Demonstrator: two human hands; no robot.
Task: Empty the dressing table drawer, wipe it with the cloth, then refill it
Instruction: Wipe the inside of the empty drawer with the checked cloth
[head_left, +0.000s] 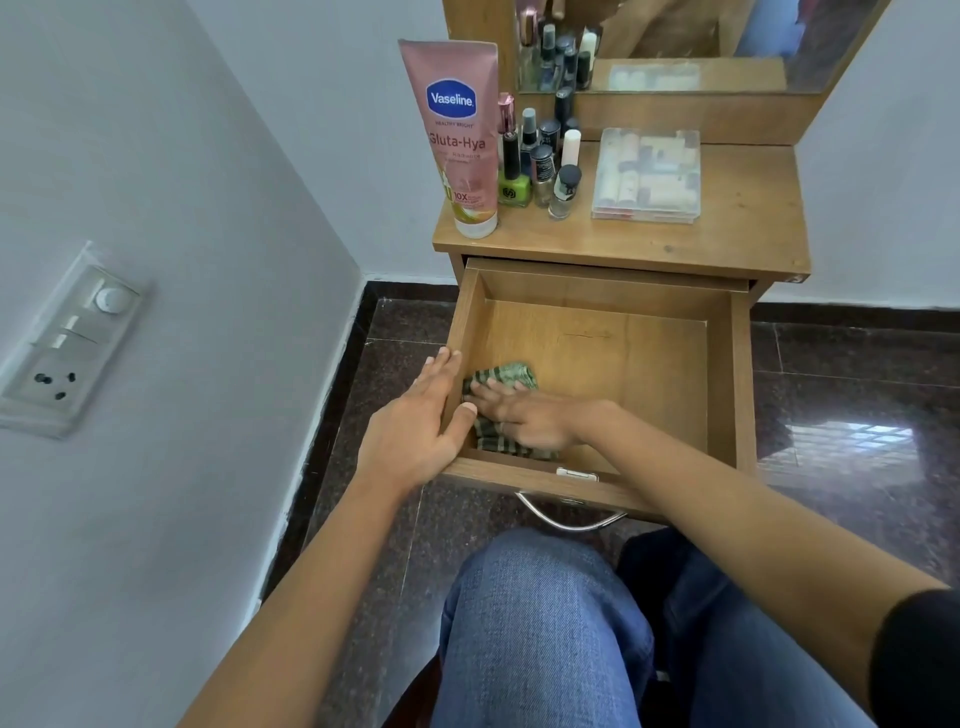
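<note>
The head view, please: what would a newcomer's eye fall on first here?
The open drawer holds only a green checked cloth, pressed into its near left corner by the right hand; the left hand rests on its left wall. A tall pink lotion tube stands at the left end of the tabletop.

The dressing table top (737, 228) bears a lotion tube (460, 140), nail-polish bottles (540, 161) and a clear box (647, 174).

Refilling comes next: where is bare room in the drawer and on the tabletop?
The drawer floor is bare from the cloth to the right and back walls. The tabletop is free along its front edge and right of the clear box. Crowded: drawer's front-left corner (left hand, right hand, cloth) and tabletop's left (tube, bottles).
</note>
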